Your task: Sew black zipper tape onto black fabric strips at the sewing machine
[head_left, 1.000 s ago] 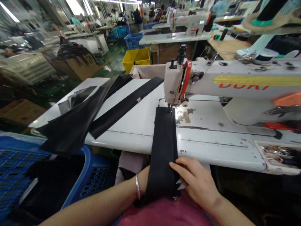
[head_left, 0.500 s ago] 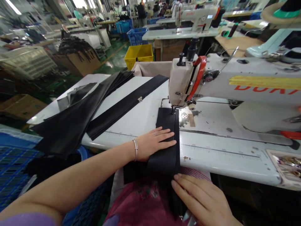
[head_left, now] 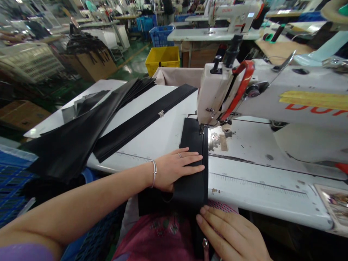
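A black strip of leather-like material (head_left: 190, 136) lies under the presser foot (head_left: 202, 128) of a white sewing machine (head_left: 214, 90). It hangs over the table's front edge toward my lap. My left hand (head_left: 181, 168), with a bracelet and a ring, rests flat on the strip in front of the needle, fingers spread. My right hand (head_left: 231, 232) holds the strip's right edge below the table edge, fingers together and thumb hidden. Close to its fingers hangs a metal zipper pull (head_left: 205, 244).
On the white table (head_left: 141, 148), left of the machine, lie another black strip with metal pulls (head_left: 146, 119) and a fanned stack of black pieces (head_left: 78, 141). A blue crate (head_left: 12, 188) stands at lower left. A tray of small metal parts (head_left: 335, 203) is at right.
The black strip has moved a little away from me under the presser foot. The zipper pull now shows more by my right hand. The view has shifted slightly.
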Motion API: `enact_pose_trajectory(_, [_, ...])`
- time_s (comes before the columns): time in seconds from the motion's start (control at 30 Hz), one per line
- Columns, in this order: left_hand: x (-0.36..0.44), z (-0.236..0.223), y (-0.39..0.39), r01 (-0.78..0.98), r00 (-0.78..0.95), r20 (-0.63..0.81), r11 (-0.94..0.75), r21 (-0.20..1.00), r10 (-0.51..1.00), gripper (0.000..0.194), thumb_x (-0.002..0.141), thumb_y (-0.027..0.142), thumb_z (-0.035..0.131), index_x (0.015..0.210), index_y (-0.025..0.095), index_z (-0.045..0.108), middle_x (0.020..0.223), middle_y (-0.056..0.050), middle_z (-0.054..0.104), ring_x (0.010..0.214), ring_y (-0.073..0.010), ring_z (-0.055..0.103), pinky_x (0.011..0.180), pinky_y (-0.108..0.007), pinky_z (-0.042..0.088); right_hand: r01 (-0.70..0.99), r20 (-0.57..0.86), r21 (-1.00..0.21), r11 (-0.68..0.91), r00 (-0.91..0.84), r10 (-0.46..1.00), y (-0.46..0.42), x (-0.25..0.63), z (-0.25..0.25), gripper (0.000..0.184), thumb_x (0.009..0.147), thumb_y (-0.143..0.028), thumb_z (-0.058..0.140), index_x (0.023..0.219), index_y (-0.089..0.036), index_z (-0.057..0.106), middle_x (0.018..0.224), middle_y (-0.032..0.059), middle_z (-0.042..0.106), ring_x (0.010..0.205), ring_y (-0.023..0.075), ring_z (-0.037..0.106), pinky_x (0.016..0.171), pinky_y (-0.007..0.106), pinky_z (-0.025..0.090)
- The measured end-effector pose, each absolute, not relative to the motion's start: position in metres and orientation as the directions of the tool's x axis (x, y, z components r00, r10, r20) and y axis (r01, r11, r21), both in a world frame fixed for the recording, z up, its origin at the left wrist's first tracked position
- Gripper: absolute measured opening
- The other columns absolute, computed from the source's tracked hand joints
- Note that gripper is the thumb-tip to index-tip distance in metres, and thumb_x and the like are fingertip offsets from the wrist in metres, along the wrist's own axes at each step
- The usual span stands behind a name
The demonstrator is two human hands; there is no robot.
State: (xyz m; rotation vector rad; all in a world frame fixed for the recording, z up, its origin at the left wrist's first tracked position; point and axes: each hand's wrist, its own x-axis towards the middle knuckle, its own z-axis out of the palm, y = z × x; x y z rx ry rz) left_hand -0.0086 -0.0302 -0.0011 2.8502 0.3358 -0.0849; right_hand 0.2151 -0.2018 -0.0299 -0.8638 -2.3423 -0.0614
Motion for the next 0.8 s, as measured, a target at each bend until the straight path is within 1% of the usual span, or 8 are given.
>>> enact_pose_trajectory(0.13, [-0.008, 0.000, -0.026, 0.235, 0.972, -0.093, -0.937, 0.258, 0.218, 0.102, 0.058, 0.033, 0.072, 0.147, 0.017, 0.026, 0.155, -0.013, 0.019, 0.143, -0.0282, 0.017, 0.119, -0.047, 0.007, 0.596, 0.587, -0.153, 0.788, -0.587, 0.558, -0.195, 0.216, -0.027, 0.038, 0.098, -0.018, 0.031, 0.115, -0.011, 0.065, 0.116, 0.0097, 0.067, 0.114, 0.0208, 0.059, 0.096, 0.032, 0.049])
enact_pose_trajectory(0.23, [-0.007, 0.003, -0.023, 0.232, 0.972, -0.081, -0.936, 0.263, 0.218, 0.099, 0.060, 0.033, 0.071, 0.147, 0.016, 0.027, 0.155, -0.014, 0.021, 0.143, -0.0288, 0.019, 0.119, -0.046, 0.009, 0.613, 0.592, -0.163, 0.773, -0.566, 0.573, -0.191, 0.217, -0.027, 0.036, 0.097, -0.016, 0.034, 0.113, -0.011, 0.065, 0.115, 0.0101, 0.067, 0.114, 0.0207, 0.059, 0.096, 0.032, 0.050])
enact_pose_trajectory(0.4, [-0.005, 0.006, -0.017, 0.216, 0.976, -0.070, -0.941, 0.259, 0.205, 0.094, 0.062, 0.030, 0.069, 0.146, 0.015, 0.029, 0.154, -0.014, 0.023, 0.142, -0.0300, 0.021, 0.118, -0.047, 0.010, 0.637, 0.563, -0.188, 0.747, -0.554, 0.614, -0.189, 0.220, -0.030, 0.035, 0.095, -0.014, 0.036, 0.116, -0.011, 0.064, 0.114, 0.0115, 0.067, 0.109, 0.0219, 0.062, 0.092, 0.033, 0.052])
enact_pose_trajectory(0.57, [-0.004, -0.002, -0.010, 0.189, 0.982, -0.039, -0.943, 0.272, 0.186, 0.097, 0.060, 0.030, 0.070, 0.146, 0.016, 0.028, 0.154, -0.014, 0.023, 0.142, -0.0311, 0.021, 0.118, -0.048, 0.010, 0.660, 0.590, -0.189, 0.727, -0.516, 0.621, -0.187, 0.218, -0.030, 0.032, 0.094, -0.017, 0.040, 0.113, -0.016, 0.066, 0.111, 0.0086, 0.069, 0.105, 0.0192, 0.063, 0.093, 0.028, 0.051])
enact_pose_trajectory(0.7, [-0.004, -0.008, -0.005, 0.174, 0.983, 0.006, -0.940, 0.292, 0.184, 0.095, 0.062, 0.034, 0.071, 0.146, 0.017, 0.030, 0.153, -0.013, 0.025, 0.141, -0.0318, 0.022, 0.118, -0.048, 0.011, 0.650, 0.578, -0.202, 0.733, -0.525, 0.625, -0.186, 0.219, -0.028, 0.034, 0.095, -0.015, 0.037, 0.113, -0.014, 0.065, 0.111, 0.0091, 0.069, 0.106, 0.0192, 0.063, 0.095, 0.029, 0.049])
enact_pose_trajectory(0.8, [-0.004, -0.008, -0.002, 0.170, 0.984, 0.006, -0.942, 0.288, 0.180, 0.095, 0.062, 0.035, 0.071, 0.146, 0.015, 0.030, 0.153, -0.014, 0.025, 0.141, -0.0319, 0.022, 0.118, -0.048, 0.010, 0.662, 0.556, -0.210, 0.720, -0.524, 0.645, -0.186, 0.222, -0.029, 0.036, 0.096, -0.015, 0.034, 0.117, -0.014, 0.064, 0.114, 0.0095, 0.068, 0.108, 0.0194, 0.062, 0.093, 0.029, 0.050])
